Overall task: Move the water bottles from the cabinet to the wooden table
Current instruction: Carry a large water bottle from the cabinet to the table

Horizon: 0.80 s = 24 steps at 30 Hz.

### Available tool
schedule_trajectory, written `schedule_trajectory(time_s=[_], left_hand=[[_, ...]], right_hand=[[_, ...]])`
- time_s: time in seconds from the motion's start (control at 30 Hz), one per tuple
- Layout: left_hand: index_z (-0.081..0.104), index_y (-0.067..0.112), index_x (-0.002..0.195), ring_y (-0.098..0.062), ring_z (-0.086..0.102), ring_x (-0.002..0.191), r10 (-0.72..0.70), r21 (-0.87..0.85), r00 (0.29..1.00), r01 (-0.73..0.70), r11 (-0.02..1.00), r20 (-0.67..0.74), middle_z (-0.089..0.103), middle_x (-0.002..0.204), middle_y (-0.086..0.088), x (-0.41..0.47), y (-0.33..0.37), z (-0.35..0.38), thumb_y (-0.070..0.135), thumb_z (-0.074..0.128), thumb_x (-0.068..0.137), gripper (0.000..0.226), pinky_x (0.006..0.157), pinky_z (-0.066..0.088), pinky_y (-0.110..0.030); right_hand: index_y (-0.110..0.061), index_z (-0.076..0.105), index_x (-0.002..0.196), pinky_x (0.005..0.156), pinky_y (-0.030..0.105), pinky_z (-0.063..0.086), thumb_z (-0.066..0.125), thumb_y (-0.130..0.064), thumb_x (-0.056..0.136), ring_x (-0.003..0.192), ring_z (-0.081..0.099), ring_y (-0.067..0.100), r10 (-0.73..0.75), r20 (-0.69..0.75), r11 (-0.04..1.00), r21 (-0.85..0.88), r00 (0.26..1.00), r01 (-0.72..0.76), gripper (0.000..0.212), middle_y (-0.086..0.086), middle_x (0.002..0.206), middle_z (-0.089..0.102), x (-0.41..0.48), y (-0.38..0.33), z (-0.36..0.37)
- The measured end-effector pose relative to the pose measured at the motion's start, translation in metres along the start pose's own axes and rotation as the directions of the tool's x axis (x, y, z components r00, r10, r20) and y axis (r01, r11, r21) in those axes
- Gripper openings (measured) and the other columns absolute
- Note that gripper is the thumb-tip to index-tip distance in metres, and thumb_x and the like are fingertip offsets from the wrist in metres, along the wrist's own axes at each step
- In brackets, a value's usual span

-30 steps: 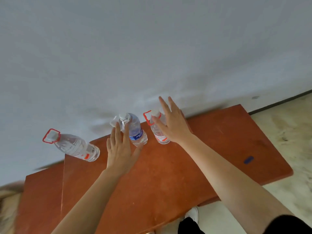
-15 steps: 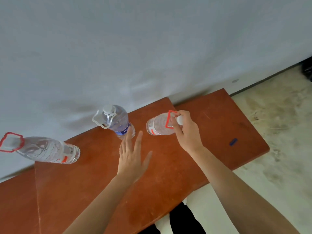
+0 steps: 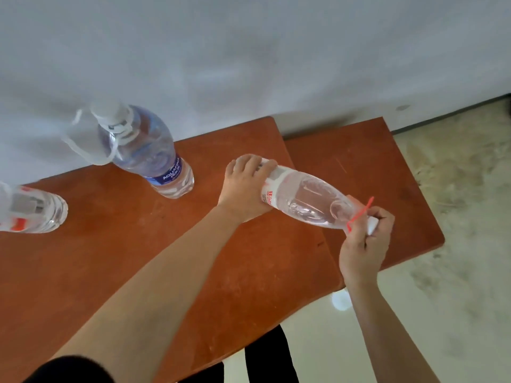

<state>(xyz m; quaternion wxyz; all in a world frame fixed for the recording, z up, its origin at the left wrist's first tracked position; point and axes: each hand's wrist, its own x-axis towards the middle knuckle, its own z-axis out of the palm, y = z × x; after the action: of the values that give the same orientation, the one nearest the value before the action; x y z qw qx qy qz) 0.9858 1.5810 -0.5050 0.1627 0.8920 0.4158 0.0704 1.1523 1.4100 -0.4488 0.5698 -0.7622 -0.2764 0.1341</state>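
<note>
Head view: clear bottle [image 3: 304,203] lies sideways above counter [image 3: 110,258], right of centre, held at both ends. Left grip [image 3: 243,186] curls round its base; right grip [image 3: 365,244] pinches cap end. Aquafina bottle [image 3: 149,156] and red-label bottle [image 3: 30,210] stand left, untouched.

A grey wall [image 3: 249,51] meets a mottled pale floor [image 3: 456,272], where a white blur [image 3: 341,301], perhaps a shoe, shows.
</note>
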Motion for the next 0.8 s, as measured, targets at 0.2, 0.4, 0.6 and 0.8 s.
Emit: schedule_trajectory(time_s=[0.2, 0.4, 0.6, 0.8], left_hand=[[0.046, 0.031, 0.137, -0.028, 0.041, 0.125, 0.048, 0.212, 0.989, -0.077, 0.974, 0.138, 0.046, 0.128, -0.005, -0.013, -0.003, -0.008, 0.069, 0.069, 0.066, 0.083, 0.113, 0.029, -0.052], [0.041, 0.021, 0.133, -0.024, 0.052, 0.123, -0.121, 0.300, 0.921, 0.005, 0.954, 0.371, 0.052, 0.133, -0.002, -0.075, -0.016, -0.013, 0.065, 0.074, 0.063, 0.089, 0.115, 0.030, -0.053], [0.035, 0.020, 0.139, -0.028, 0.047, 0.128, -0.258, 0.347, 0.913, 0.141, 0.927, 0.317, 0.050, 0.135, -0.004, -0.125, -0.011, -0.002, 0.069, 0.071, 0.065, 0.096, 0.116, 0.024, -0.061], [0.018, 0.033, 0.151, -0.031, 0.028, 0.147, -0.264, 0.326, 0.904, 0.151, 0.933, 0.336, 0.036, 0.156, -0.002, -0.119, -0.014, 0.000, 0.076, 0.071, 0.063, 0.112, 0.114, 0.008, -0.071]], right_hand=[[-0.025, 0.055, 0.102, 0.092, 0.040, 0.059, 0.056, -0.044, 0.102, 0.103, 0.072, 0.015, 0.497, 0.128, 0.837, 0.190, 0.858, -0.513, 0.019, 0.004, 0.105, 0.067, 0.003, 0.036, -0.004], [-0.023, 0.060, 0.112, 0.092, 0.024, 0.050, 0.053, -0.037, 0.105, 0.113, 0.063, 0.015, 0.619, 0.120, 0.784, -0.148, 0.776, -0.602, 0.017, -0.004, 0.113, 0.066, -0.032, 0.052, 0.016], [-0.014, 0.042, 0.148, 0.121, 0.054, 0.030, 0.054, -0.019, 0.095, 0.149, 0.031, 0.016, -0.030, 0.332, 0.940, -0.311, 0.943, 0.139, 0.055, 0.007, 0.160, 0.034, -0.048, 0.032, 0.025], [-0.037, 0.014, 0.159, 0.122, 0.062, 0.016, 0.056, -0.094, 0.067, 0.153, 0.023, 0.035, 0.184, 0.899, 0.553, -0.429, 0.397, 0.715, 0.116, 0.006, 0.168, 0.020, -0.040, 0.025, 0.060]])
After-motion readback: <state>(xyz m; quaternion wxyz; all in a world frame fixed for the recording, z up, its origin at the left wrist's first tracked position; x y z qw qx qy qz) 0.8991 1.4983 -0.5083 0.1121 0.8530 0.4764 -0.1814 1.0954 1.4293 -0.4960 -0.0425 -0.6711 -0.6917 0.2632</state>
